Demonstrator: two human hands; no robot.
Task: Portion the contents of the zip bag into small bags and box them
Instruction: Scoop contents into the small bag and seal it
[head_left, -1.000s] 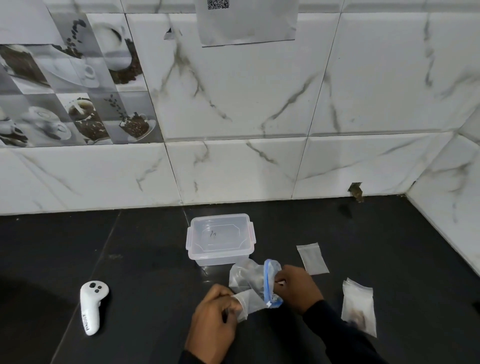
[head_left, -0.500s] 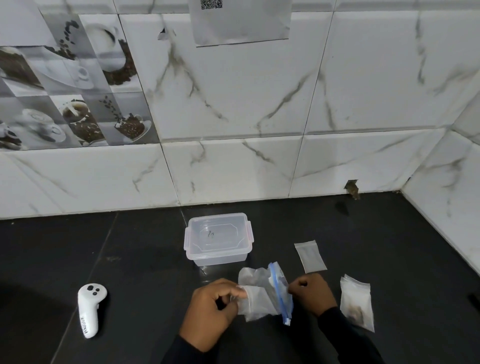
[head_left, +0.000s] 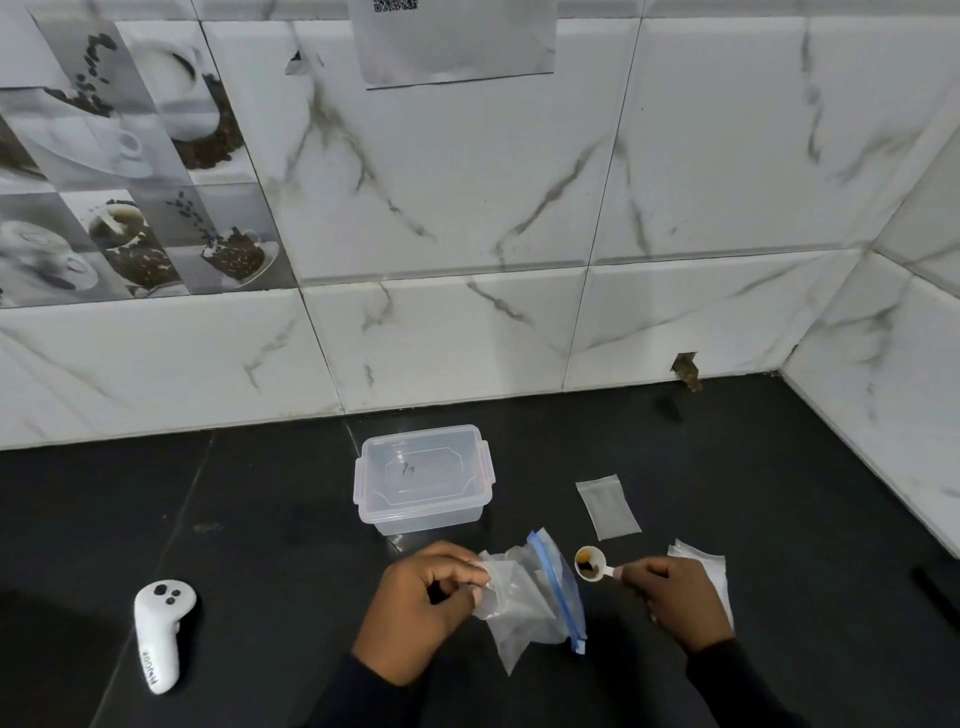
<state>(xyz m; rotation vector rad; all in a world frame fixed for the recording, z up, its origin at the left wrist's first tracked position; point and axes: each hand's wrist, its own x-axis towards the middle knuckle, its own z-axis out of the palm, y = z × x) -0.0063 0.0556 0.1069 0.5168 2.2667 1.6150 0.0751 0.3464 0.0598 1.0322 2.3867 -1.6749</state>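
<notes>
My left hand (head_left: 421, 603) pinches a small clear bag (head_left: 493, 582) by its mouth, with the blue-zippered zip bag (head_left: 545, 597) lying against it on the black counter. My right hand (head_left: 675, 597) holds a small white scoop (head_left: 591, 562) by its handle, just right of the zip bag; brown powder sits in its bowl. A clear plastic box (head_left: 423, 475) with its lid on stands behind the hands. One small bag (head_left: 608, 506) lies flat to the right of the box. A pile of small bags (head_left: 701, 571) is partly hidden behind my right hand.
A white controller (head_left: 161, 631) lies at the front left of the counter. The marble-tiled wall (head_left: 467, 338) runs close behind the box, and a side wall (head_left: 883, 441) closes the right. A dark object (head_left: 932, 590) lies at the far right edge.
My right hand has drawn away from the zip bag to the right, and the scoop with brown powder now shows in it. The left hand keeps its hold on the small bag.
</notes>
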